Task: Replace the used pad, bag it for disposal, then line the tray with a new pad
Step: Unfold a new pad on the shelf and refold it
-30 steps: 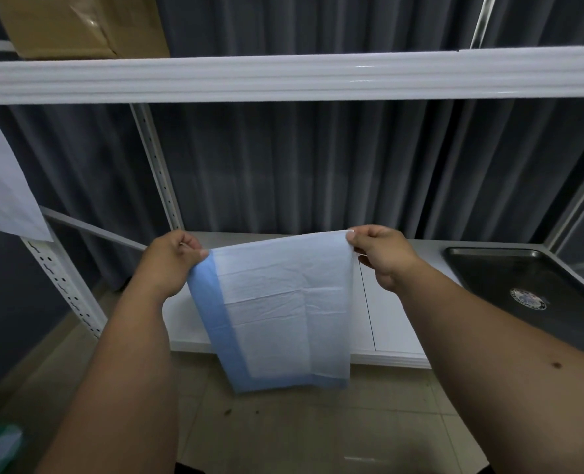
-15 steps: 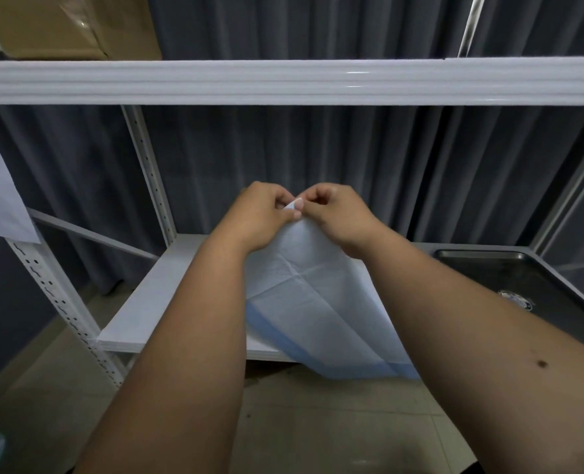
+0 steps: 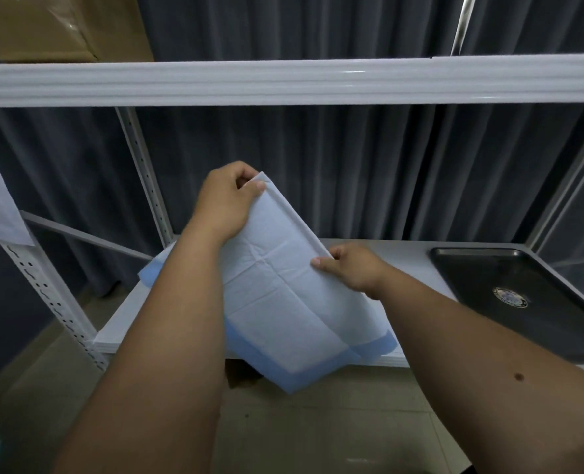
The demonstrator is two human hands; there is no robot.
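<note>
A white pad with a blue border (image 3: 283,302) hangs folded in the air in front of the lower shelf. My left hand (image 3: 227,198) pinches its top corner, held high. My right hand (image 3: 350,268) grips the folded right edge lower down, about halfway along. The pad's blue lower corner droops below the shelf's front edge. A dark metal tray (image 3: 482,268) with a round sticker inside lies on the shelf at the right, with no pad in it.
The white shelf board (image 3: 136,309) runs across the middle, with a white upper shelf rail (image 3: 283,82) above it. A cardboard box (image 3: 61,25) sits top left. Perforated uprights (image 3: 47,295) stand at the left. Dark curtains hang behind. Tiled floor lies below.
The pad was held spread by its two top corners, then my hands brought the corners together. Now my right hand has slid down the folded edge while my left keeps the top.
</note>
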